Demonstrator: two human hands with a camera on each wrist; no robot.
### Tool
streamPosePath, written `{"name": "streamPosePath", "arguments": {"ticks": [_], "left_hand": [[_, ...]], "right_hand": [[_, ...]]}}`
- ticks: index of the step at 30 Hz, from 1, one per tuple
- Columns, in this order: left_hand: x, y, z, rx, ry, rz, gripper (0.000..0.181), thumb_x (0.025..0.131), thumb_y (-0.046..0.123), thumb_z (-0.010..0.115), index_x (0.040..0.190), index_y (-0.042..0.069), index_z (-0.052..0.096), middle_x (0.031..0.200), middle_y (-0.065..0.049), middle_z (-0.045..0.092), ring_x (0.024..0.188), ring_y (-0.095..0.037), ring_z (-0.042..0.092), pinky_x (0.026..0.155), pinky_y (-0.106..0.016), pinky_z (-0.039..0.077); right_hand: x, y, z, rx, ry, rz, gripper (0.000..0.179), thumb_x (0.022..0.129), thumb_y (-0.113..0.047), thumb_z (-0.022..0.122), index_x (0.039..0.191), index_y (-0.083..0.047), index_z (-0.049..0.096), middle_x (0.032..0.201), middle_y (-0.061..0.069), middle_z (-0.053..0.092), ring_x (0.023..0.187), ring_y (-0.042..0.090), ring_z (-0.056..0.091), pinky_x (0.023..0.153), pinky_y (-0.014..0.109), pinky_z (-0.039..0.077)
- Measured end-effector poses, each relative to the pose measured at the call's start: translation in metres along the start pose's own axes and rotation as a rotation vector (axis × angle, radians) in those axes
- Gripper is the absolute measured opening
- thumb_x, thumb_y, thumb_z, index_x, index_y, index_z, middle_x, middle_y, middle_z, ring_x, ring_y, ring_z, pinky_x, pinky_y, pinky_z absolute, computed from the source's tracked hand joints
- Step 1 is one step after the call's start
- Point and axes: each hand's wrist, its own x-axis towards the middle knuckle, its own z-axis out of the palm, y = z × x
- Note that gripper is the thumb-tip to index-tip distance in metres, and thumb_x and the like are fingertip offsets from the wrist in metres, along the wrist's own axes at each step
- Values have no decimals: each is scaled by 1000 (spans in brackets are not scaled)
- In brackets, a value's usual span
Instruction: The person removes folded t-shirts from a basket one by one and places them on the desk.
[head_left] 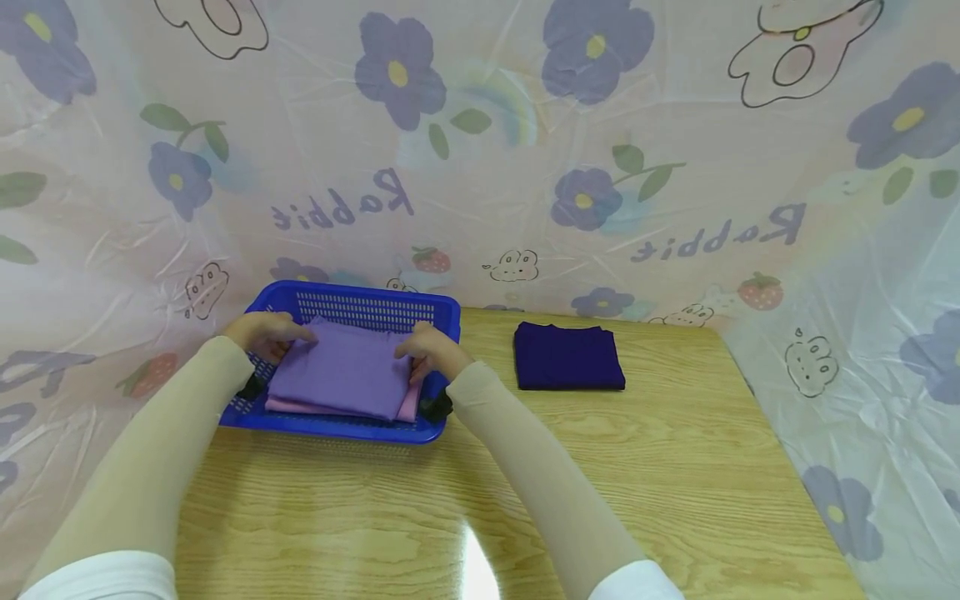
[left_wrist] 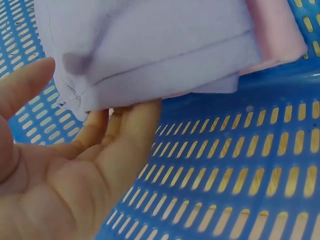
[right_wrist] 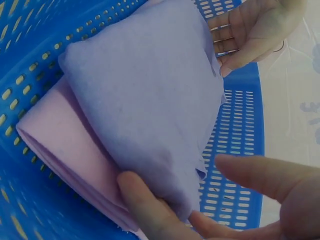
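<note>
A folded lavender cloth (head_left: 341, 371) lies on a folded pink cloth (head_left: 408, 406) inside a blue plastic basket (head_left: 337, 430). My left hand (head_left: 262, 332) is at the stack's left end. In the left wrist view its fingers (left_wrist: 131, 125) reach under the lavender cloth's edge, while the thumb stands apart from the fabric. At the opposite end is my right hand (head_left: 435, 350). The right wrist view has its fingers (right_wrist: 145, 202) against the lavender cloth's side and its thumb (right_wrist: 250, 170) held away. Part of the pink cloth is hidden beneath the lavender one.
A folded dark navy cloth (head_left: 567, 358) lies on the wooden table (head_left: 637, 467), right of the basket. Patterned sheeting (head_left: 480, 167) with flowers and rabbits hangs behind the table and along its sides. Dark wrist mounts (head_left: 437, 406) sit low by the hands, inside the basket's outline.
</note>
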Motion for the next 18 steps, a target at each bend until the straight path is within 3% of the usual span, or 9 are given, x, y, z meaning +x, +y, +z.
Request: {"name": "streamPosePath", "arguments": {"ticks": [5, 11, 18], "left_hand": [[0, 2, 0, 2, -49, -19, 80, 105, 20, 45, 142, -25, -10, 145, -50, 13, 135, -55, 30, 108, -50, 41], [-1, 4, 1, 57, -36, -30, 81, 105, 21, 45, 141, -27, -9, 145, -52, 11, 137, -55, 27, 109, -49, 40], [-3, 6, 4, 96, 12, -59, 78, 103, 24, 50, 143, -26, 5, 142, -48, 25, 131, -50, 40, 105, -48, 45]], "right_hand": [[1, -1, 0, 21, -10, 19, 80, 93, 7, 62, 155, 1, 13, 126, 43, 47, 111, 55, 57, 86, 52, 56], [1, -1, 0, 17, -16, 20, 82, 92, 7, 62, 156, 2, 11, 126, 42, 47, 107, 56, 59, 87, 52, 55], [1, -1, 0, 4, -10, -5, 81, 92, 6, 63, 155, 3, 12, 127, 42, 46, 108, 55, 58, 87, 52, 55]]}}
